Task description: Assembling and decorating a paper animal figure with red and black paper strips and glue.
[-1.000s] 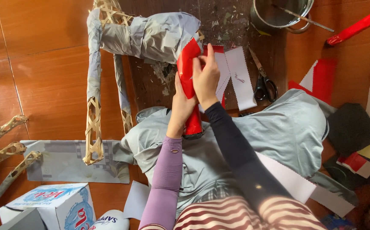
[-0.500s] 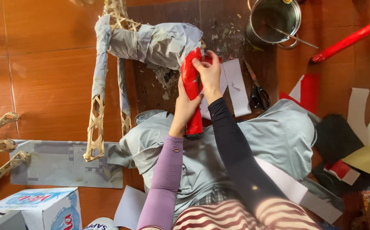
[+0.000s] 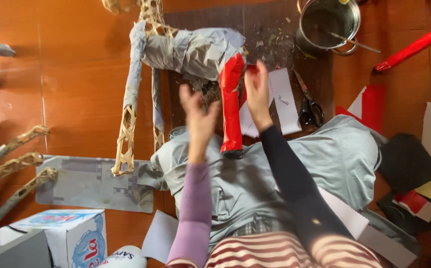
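Note:
A woven animal frame (image 3: pixel 185 52) wrapped in grey paper lies on the wooden floor. One of its legs (image 3: pixel 231 106) is covered in glossy red paper and points toward me. My left hand (image 3: pixel 198 116) hovers open just left of that red leg, blurred and not touching it. My right hand (image 3: pixel 256 89) is beside the top of the red leg, fingers at a red paper edge; whether it grips is unclear. Two bare woven legs (image 3: pixel 126 141) stick out at the left.
Black scissors (image 3: pixel 308 106) and white paper strips (image 3: pixel 282 99) lie right of the leg. A metal pot (image 3: pixel 330 22) with a stick stands at the back, with a red roll (image 3: pixel 414 47) beyond it. Grey cloth (image 3: pixel 334 164) covers my lap. Paper scraps lie right; a box (image 3: pixel 61 235) lower left.
My left hand has let go of the red leg and moved left and down, fingers spread. My right hand shifted slightly right at the leg's top.

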